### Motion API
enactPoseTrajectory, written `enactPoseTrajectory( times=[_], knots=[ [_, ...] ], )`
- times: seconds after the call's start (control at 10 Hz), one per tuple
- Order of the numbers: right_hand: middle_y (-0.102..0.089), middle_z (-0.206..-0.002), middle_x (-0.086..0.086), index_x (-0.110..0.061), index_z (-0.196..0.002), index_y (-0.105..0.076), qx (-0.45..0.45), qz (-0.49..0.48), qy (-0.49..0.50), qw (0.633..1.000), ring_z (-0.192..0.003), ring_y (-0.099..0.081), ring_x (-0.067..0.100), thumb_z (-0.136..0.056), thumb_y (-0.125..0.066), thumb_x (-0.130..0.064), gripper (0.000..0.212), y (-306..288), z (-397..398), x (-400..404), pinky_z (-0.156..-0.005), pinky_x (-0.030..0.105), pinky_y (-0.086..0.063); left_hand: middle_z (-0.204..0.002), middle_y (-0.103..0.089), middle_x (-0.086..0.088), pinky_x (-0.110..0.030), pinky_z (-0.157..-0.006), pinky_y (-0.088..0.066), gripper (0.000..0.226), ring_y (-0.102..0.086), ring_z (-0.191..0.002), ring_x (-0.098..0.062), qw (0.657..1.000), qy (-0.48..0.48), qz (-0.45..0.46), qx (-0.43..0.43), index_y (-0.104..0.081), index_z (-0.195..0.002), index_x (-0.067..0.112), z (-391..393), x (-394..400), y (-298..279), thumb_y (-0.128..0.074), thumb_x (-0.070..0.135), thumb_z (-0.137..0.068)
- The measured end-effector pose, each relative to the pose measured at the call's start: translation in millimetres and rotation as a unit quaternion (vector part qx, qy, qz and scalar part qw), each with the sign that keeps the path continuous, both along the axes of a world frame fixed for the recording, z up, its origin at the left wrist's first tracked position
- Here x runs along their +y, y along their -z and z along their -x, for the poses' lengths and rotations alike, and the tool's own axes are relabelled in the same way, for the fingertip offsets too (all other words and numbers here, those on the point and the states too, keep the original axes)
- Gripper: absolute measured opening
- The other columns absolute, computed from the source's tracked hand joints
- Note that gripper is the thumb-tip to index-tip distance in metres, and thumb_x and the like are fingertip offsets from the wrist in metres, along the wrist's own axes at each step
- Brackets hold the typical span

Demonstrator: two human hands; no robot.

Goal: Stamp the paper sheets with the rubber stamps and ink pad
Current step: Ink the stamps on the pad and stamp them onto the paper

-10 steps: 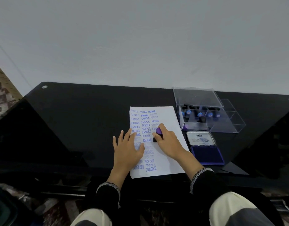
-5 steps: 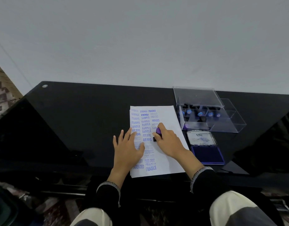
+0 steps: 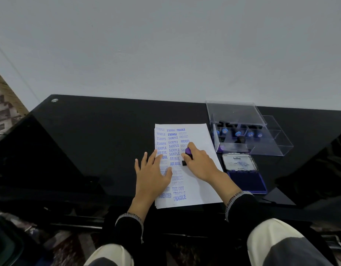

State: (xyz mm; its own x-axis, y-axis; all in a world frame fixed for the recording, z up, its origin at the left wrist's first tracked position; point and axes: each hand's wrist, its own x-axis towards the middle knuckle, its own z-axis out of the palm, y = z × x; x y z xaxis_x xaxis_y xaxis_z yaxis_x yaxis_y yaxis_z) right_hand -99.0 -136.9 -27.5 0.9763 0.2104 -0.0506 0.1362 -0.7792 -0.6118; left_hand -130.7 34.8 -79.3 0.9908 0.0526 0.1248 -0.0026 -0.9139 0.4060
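A stack of white paper sheets (image 3: 201, 135) lies on the black table, its top sheet covered in blue stamped words. My left hand (image 3: 152, 174) rests flat on the sheet's left side with fingers spread. My right hand (image 3: 199, 163) grips a rubber stamp (image 3: 188, 151) with a purple handle and presses its black base onto the sheet's middle. Right of the paper sits the open ink pad (image 3: 247, 181), its lid folded back towards the wall.
A clear plastic box (image 3: 240, 131) with several more stamps stands behind the ink pad, its lid raised. The glossy black table (image 3: 100, 143) ends at a white wall. My knees show below the table's front edge.
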Motion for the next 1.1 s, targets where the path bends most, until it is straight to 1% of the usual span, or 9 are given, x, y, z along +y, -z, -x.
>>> enactPoseTrajectory(
  times=[0.2,0.3,0.4,0.5,0.6,0.7,0.9,1.0,1.1],
  knots=[
    [-0.049,-0.076,-0.002,-0.019,-0.094,-0.035,0.017,-0.016,0.003,1.000,-0.063,-0.043,0.016,-0.100,-0.042,-0.031,0.016,0,-5,0,-0.056,0.031,-0.035,-0.159,-0.023,0.006,-0.049,-0.119,0.003,0.061,-0.011,-0.149,-0.021,1.000,-0.001,0.000,0.001,-0.036,-0.146,0.026,-1,0,0,-0.045,0.056,-0.093],
    [-0.051,-0.078,-0.001,-0.019,-0.096,-0.034,0.007,-0.009,0.000,1.000,-0.063,-0.043,0.015,-0.100,-0.042,-0.031,0.015,1,-3,0,-0.056,0.031,-0.035,-0.159,-0.023,0.006,-0.049,-0.119,0.002,0.061,-0.011,-0.149,-0.021,1.000,-0.001,-0.001,0.000,-0.036,-0.146,0.026,-1,0,0,-0.045,0.055,-0.093],
    [-0.051,-0.080,-0.001,-0.020,-0.098,-0.032,-0.013,-0.002,-0.003,1.000,-0.063,-0.044,0.015,-0.100,-0.041,-0.031,0.014,3,4,-1,-0.053,0.028,-0.034,-0.159,-0.024,0.006,-0.049,-0.119,0.002,0.061,-0.011,-0.149,-0.022,1.000,0.001,0.001,-0.001,-0.037,-0.146,0.026,-1,0,1,-0.046,0.055,-0.093],
    [-0.047,-0.074,-0.005,-0.020,-0.097,-0.030,-0.037,0.004,0.004,0.999,-0.061,-0.043,0.017,-0.100,-0.041,-0.032,0.016,6,9,0,-0.051,0.028,-0.031,-0.159,-0.025,0.005,-0.049,-0.119,0.002,0.060,-0.011,-0.149,-0.022,1.000,0.001,0.006,-0.005,-0.038,-0.146,0.025,0,0,1,-0.047,0.053,-0.094],
    [-0.047,-0.072,-0.005,-0.020,-0.097,-0.029,-0.056,0.010,0.009,0.998,-0.061,-0.044,0.019,-0.100,-0.041,-0.032,0.017,9,14,0,-0.051,0.031,-0.031,-0.159,-0.025,0.005,-0.049,-0.119,0.002,0.060,-0.011,-0.149,-0.022,1.000,0.001,0.007,-0.005,-0.038,-0.145,0.024,0,0,1,-0.048,0.052,-0.093],
    [-0.047,-0.072,-0.006,-0.021,-0.096,-0.028,-0.073,0.012,0.011,0.997,-0.058,-0.043,0.014,-0.100,-0.041,-0.031,0.016,12,18,1,-0.050,0.029,-0.029,-0.158,-0.026,0.005,-0.050,-0.119,0.001,0.060,-0.012,-0.149,-0.023,1.000,0.002,0.010,-0.008,-0.039,-0.145,0.024,0,0,1,-0.048,0.052,-0.093],
    [-0.051,-0.077,-0.001,-0.021,-0.096,-0.029,-0.046,0.013,0.007,0.999,-0.064,-0.047,0.021,-0.100,-0.041,-0.031,0.016,7,11,0,-0.054,0.031,-0.032,-0.158,-0.027,0.005,-0.050,-0.119,0.002,0.060,-0.012,-0.149,-0.023,1.000,-0.001,0.005,-0.007,-0.038,-0.145,0.025,-1,0,2,-0.047,0.053,-0.093],
    [-0.048,-0.075,-0.005,-0.020,-0.096,-0.031,-0.016,0.007,-0.002,1.000,-0.062,-0.044,0.015,-0.100,-0.041,-0.030,0.015,2,4,0,-0.052,0.029,-0.032,-0.158,-0.026,0.006,-0.049,-0.119,0.002,0.061,-0.012,-0.149,-0.022,1.000,-0.002,0.003,-0.007,-0.038,-0.145,0.026,-1,0,2,-0.047,0.054,-0.093],
    [-0.053,-0.080,0.001,-0.019,-0.095,-0.034,0.004,-0.001,-0.001,1.000,-0.065,-0.046,0.019,-0.100,-0.042,-0.032,0.015,0,-3,0,-0.055,0.031,-0.035,-0.158,-0.026,0.006,-0.049,-0.119,0.002,0.060,-0.013,-0.149,-0.022,1.000,-0.002,0.006,-0.009,-0.039,-0.145,0.026,-1,0,2,-0.047,0.054,-0.093]
  ],
)
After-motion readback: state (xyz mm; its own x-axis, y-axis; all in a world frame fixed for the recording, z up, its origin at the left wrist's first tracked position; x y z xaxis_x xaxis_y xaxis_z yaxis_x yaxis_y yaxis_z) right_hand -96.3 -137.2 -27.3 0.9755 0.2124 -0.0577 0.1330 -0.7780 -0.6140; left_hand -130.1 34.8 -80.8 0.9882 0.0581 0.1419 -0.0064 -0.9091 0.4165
